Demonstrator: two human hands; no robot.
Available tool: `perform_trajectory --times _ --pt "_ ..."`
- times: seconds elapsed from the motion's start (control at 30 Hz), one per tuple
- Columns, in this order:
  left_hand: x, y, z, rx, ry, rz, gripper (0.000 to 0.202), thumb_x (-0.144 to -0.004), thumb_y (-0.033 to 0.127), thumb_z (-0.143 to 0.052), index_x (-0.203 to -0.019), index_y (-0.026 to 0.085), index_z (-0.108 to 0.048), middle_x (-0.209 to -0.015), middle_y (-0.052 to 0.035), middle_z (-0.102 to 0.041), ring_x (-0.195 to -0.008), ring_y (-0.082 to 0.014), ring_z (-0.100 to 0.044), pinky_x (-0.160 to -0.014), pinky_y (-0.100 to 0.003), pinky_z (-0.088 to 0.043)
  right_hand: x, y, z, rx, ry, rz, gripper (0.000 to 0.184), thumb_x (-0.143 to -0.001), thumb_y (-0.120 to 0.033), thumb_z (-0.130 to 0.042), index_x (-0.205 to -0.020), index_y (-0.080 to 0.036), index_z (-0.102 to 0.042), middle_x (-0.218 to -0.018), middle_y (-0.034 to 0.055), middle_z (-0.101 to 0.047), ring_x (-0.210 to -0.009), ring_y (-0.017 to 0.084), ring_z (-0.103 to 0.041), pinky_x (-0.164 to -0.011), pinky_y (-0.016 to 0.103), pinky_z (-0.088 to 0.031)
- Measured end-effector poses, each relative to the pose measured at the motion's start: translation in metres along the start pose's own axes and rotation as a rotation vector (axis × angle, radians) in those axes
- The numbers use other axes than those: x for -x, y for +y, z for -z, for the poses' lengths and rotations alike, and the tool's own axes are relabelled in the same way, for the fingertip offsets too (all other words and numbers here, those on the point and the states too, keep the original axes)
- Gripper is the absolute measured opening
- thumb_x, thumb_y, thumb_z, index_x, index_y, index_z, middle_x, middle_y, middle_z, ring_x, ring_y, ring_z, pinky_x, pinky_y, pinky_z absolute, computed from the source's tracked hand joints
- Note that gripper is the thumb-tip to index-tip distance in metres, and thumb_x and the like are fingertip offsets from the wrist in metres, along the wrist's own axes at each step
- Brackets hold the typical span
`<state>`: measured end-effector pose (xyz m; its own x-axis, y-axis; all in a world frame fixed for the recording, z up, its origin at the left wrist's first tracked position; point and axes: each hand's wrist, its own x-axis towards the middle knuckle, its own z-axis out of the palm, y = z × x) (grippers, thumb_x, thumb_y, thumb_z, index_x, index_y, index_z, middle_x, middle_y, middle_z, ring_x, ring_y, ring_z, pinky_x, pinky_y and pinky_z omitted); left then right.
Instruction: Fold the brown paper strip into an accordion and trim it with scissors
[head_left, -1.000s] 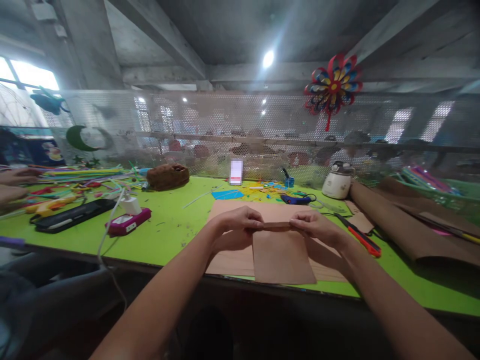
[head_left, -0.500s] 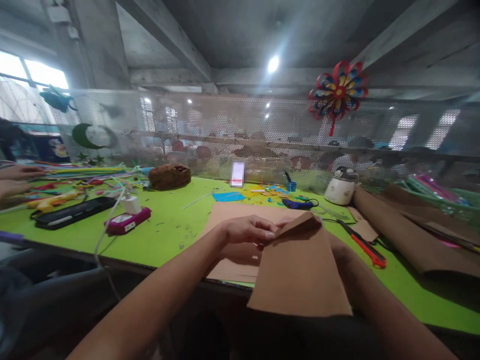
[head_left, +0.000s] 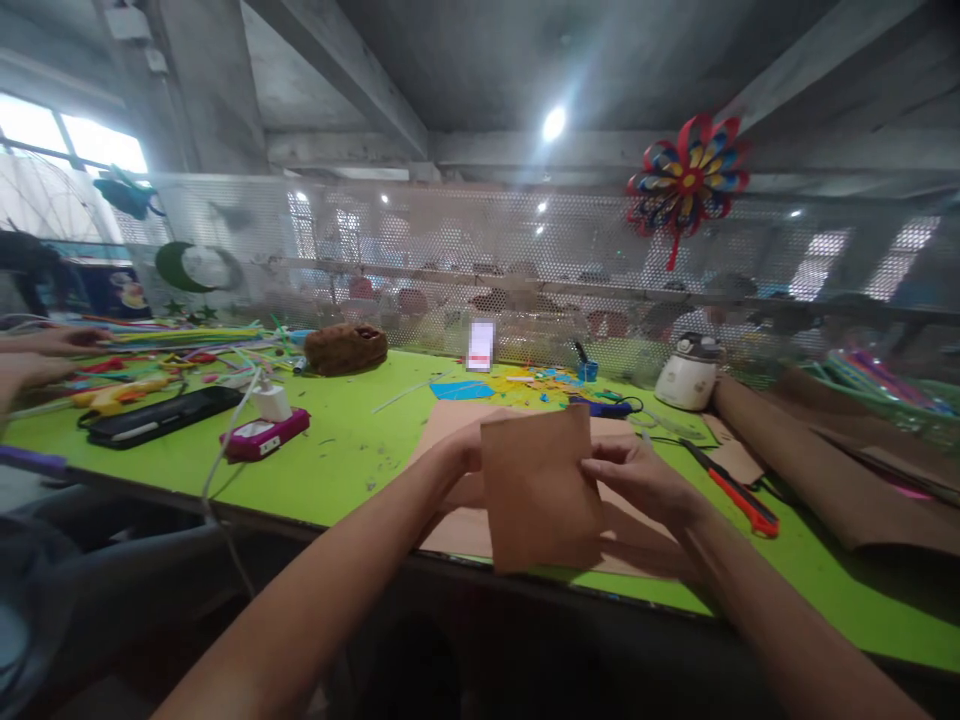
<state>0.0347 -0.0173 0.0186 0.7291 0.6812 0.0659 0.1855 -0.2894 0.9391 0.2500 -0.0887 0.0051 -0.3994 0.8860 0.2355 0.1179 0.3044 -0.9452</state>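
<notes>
A piece of brown kraft paper is held up between my hands over the table's front edge, its broad face toward me. My right hand pinches its right edge between thumb and fingers. On the left side, my left hand grips the paper from behind, and its fingers are mostly hidden by it. Flat on the green table under my hands lies larger brown paper. A blue-handled tool lies just beyond the paper.
A red-and-black utility knife, a white kettle-like container and rolled brown paper are at right. Leftward are a magenta power strip with a cable, a black case and a co-worker's hands. A phone stands at the back.
The paper has turned upright and shifted left, its folded top no longer tilted toward me. My right hand has come out from behind it to its right edge; my left hand is now behind it.
</notes>
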Motion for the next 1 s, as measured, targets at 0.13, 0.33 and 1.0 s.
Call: perform_trajectory --times 0.13,0.33,1.0 --pt "0.0 0.001 0.015 0.175 0.109 -0.027 0.039 -0.078 0.045 -0.059 -0.096 0.012 -0.064 -0.088 -0.0071 -0.063 -0.073 -0.0119 -0.055 -0.068 -0.025 -0.043 -0.005 0.001 0.001 0.189 -0.138 -0.08 0.037 -0.079 -0.047 -0.057 -0.092 -0.014 -0.068 -0.089 0.0061 -0.065 -0.08 0.019 -0.057 -0.072 0.029 -0.044" --pt "-0.001 -0.003 0.01 -0.086 0.001 -0.096 0.04 -0.077 0.048 -0.058 -0.089 0.011 -0.067 -0.085 -0.0083 -0.066 -0.074 -0.0137 -0.056 -0.069 -0.027 -0.042 -0.018 -0.001 0.005 0.503 -0.297 -0.072 0.041 -0.083 -0.051 -0.047 -0.074 -0.014 -0.061 -0.07 0.0015 -0.055 -0.064 0.013 -0.048 -0.061 0.024 -0.038" --pt "0.005 -0.007 -0.017 -0.842 -0.066 -0.148 0.017 -0.082 0.023 -0.051 -0.087 0.013 -0.064 -0.081 -0.0042 -0.061 -0.069 -0.0125 -0.05 -0.06 -0.022 -0.035 -0.019 0.039 0.006 0.617 -0.085 0.008 0.023 -0.078 -0.036 -0.058 -0.078 -0.014 -0.066 -0.074 0.0055 -0.062 -0.067 0.015 -0.054 -0.059 0.025 -0.042"
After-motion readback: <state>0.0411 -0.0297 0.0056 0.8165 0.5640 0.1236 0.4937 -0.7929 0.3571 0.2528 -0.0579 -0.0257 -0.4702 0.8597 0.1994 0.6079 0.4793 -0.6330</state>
